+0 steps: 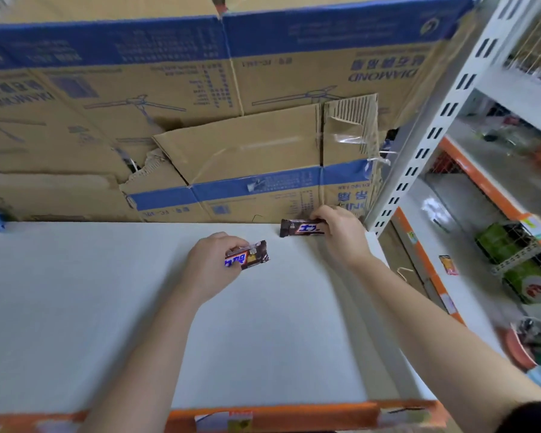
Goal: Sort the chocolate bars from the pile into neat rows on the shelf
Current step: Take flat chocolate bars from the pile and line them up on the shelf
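I have a chocolate bar in each hand over the white shelf (107,307). My right hand (341,232) is at the back right corner, its fingers curled round the right end of the far bar (299,228). That bar's long axis runs left to right, along the shelf's back edge, and its free end points left. It looks to lie flat on the shelf, just in front of the cardboard boxes (231,89) stacked behind.

My left hand (214,267) is nearer to me and further left, toward the middle of the shelf. It pinches the left half of the near bar (249,256) between thumb and fingers. This bar also runs roughly left to right, slightly slanted, with its free end pointing right and a little away from me, toward the far bar. I cannot tell whether it touches the shelf or is held just above it. The two bars are near each other but apart.

A perforated white post (434,120) rises at the right corner, and an orange lip (294,417) edges the shelf front.
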`<state>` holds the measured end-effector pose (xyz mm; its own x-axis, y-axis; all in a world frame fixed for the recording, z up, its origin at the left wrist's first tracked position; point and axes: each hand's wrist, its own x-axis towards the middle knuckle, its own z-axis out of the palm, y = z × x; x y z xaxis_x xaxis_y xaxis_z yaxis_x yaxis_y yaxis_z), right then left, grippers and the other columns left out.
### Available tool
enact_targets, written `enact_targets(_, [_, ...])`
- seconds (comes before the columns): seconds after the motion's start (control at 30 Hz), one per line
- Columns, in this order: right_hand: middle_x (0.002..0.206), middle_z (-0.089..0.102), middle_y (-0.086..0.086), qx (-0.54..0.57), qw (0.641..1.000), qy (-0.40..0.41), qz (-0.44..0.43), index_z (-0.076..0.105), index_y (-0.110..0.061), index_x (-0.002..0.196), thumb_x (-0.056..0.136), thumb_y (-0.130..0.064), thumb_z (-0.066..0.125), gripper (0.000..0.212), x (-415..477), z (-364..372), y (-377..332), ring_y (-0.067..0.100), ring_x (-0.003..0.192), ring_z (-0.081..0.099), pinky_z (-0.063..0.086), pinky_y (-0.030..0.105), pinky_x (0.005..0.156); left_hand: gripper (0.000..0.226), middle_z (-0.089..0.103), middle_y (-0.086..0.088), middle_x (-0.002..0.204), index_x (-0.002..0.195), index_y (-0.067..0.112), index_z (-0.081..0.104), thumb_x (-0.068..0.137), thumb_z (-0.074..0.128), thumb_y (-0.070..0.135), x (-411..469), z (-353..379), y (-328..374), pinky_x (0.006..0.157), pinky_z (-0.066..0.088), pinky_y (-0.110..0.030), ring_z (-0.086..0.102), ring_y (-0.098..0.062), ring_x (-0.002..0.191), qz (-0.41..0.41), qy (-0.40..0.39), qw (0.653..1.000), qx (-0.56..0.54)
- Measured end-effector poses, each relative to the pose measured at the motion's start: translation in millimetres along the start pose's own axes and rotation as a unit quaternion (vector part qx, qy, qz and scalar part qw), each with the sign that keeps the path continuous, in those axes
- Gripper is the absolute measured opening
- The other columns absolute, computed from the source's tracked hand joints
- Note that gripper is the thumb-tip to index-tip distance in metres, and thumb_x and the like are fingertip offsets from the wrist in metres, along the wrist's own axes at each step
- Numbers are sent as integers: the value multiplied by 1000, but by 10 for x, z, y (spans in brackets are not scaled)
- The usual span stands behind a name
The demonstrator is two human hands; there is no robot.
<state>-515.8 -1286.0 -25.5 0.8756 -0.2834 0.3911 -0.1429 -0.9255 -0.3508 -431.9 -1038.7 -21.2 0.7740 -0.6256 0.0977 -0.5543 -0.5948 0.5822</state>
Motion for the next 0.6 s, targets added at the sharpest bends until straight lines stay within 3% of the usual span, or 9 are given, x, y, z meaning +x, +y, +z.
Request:
enact_targets(0.17, [72, 64, 12, -17, 999, 25, -21, 66, -7, 87, 80, 0, 56, 13, 39, 35, -15, 32, 67, 55, 35, 31, 59, 38, 66, 8, 102, 112, 33, 65, 77, 71, 20, -110, -117, -121, 80, 52, -38, 60, -13, 91, -47, -12, 999, 10])
enact_targets(0.27, [73, 63, 8, -51, 996, 42, -55, 67, -9, 82, 76, -3, 57, 13, 46, 119, 59, 30, 67, 52, 40, 34, 58, 30, 68, 5, 97, 103, 27, 68, 74, 76, 24, -131, -143, -146, 78, 53, -40, 62, -14, 87, -73, -6, 997, -3])
enact_targets(0.43, [76, 57, 7, -76, 995, 50, -41, 71, -9, 90, 77, -2, 60, 19, 70, 154, 79, 30, 69, 49, 42, 36, 57, 21, 66, 1, 95, 101, 21, 70, 82, 67, 14, -58, -82, -115, 79, 50, -37, 59, -17, 87, -51, -19, 998, -4])
enact_targets(0.53, [84, 62, 9, -33, 999, 32, -23, 68, -8, 103, 80, 3, 57, 28, -55, 88, 98, 34, 75, 54, 47, 37, 62, 23, 65, 0, 96, 105, 19, 70, 86, 61, 10, 70, -10, -3, 82, 48, -36, 58, -18, 90, -10, -30, 999, -14])
enact_targets(0.6, [90, 66, 7, 1, 1000, 24, 3, 67, -10, 99, 79, 2, 56, 26, -237, -21, 138, 32, 82, 58, 49, 36, 63, 22, 66, 0, 96, 104, 18, 70, 86, 61, 10, 199, 69, 111, 81, 47, -36, 58, -18, 90, 12, -31, 999, -25])
